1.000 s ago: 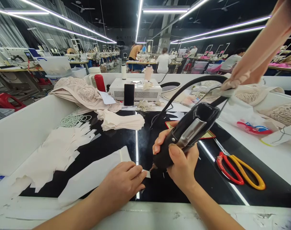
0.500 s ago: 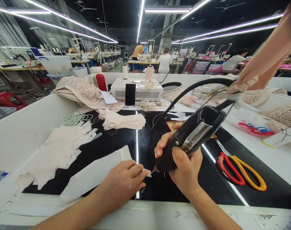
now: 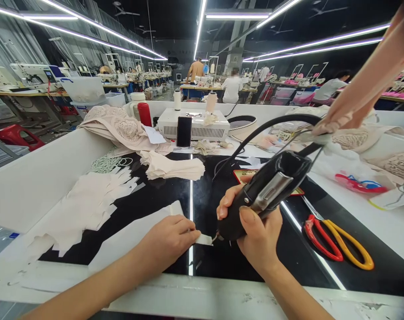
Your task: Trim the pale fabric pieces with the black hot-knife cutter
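My left hand point(image 3: 167, 242) is closed, thumb and fingers pinching the narrow end of a white fabric piece point(image 3: 132, 231) on the black tabletop. A small pale tab point(image 3: 205, 240) of it sticks out past my fingertips. In my right hand point(image 3: 260, 242) is a black corded handheld tool point(image 3: 235, 218), tilted downward, with my fingers wrapped round its body. Its small metal tip meets or nearly meets the tab's end; I cannot tell which. A beige cloth strap point(image 3: 365, 93) is tied to the tool's upper end.
Red-and-orange-handled scissors point(image 3: 338, 240) lie on the right. Pale cut pieces point(image 3: 85, 200) spread on the left, with another stack point(image 3: 172, 166) behind. A phone point(image 3: 184, 131) leans against a white vented box point(image 3: 165, 124). The tool's black cable point(image 3: 255, 133) arches above the tabletop.
My left hand has shifted slightly left and up, and more of the pale tab shows beside the tool tip. The right hand still grips the tool. The whole view has shifted slightly.
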Tool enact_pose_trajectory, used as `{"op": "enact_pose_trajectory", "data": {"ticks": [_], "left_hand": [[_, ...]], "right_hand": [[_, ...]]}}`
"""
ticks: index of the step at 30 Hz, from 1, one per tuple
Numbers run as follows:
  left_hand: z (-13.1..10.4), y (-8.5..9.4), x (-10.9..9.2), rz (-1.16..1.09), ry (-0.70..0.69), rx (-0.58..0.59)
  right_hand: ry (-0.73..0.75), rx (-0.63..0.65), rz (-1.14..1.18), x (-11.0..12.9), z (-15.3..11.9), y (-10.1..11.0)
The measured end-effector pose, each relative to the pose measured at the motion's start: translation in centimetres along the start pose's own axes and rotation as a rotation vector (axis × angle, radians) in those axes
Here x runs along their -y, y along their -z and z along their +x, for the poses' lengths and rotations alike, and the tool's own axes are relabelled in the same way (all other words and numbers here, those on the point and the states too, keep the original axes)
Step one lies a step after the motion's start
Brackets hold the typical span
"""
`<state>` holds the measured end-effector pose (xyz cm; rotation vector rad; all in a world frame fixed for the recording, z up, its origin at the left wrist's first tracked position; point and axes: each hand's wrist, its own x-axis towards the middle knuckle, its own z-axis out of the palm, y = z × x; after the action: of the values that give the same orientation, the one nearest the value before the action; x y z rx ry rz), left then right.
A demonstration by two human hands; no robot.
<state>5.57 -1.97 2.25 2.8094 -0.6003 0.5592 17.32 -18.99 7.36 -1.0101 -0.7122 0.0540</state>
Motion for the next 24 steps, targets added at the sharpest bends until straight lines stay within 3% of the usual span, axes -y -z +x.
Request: {"op": "enact_pose_trajectory", "data": {"ticks": [12, 17, 24], "left_hand": [[-0.3, 0.25, 0.6, 0.011, -0.007, -0.03], [-0.18, 0.4, 0.36, 0.07, -0.078, -0.064], [-0.17, 0.28, 0.31, 0.055, -0.096, 0.03]], "right_hand": [[-0.009, 0.031, 0.032, 0.05, -0.17, 0.59], [0.001, 0.041, 0.035, -0.05, -0.15, 0.76], [0.004, 0.043, 0.034, 0.17, 0.1, 0.62]]}}
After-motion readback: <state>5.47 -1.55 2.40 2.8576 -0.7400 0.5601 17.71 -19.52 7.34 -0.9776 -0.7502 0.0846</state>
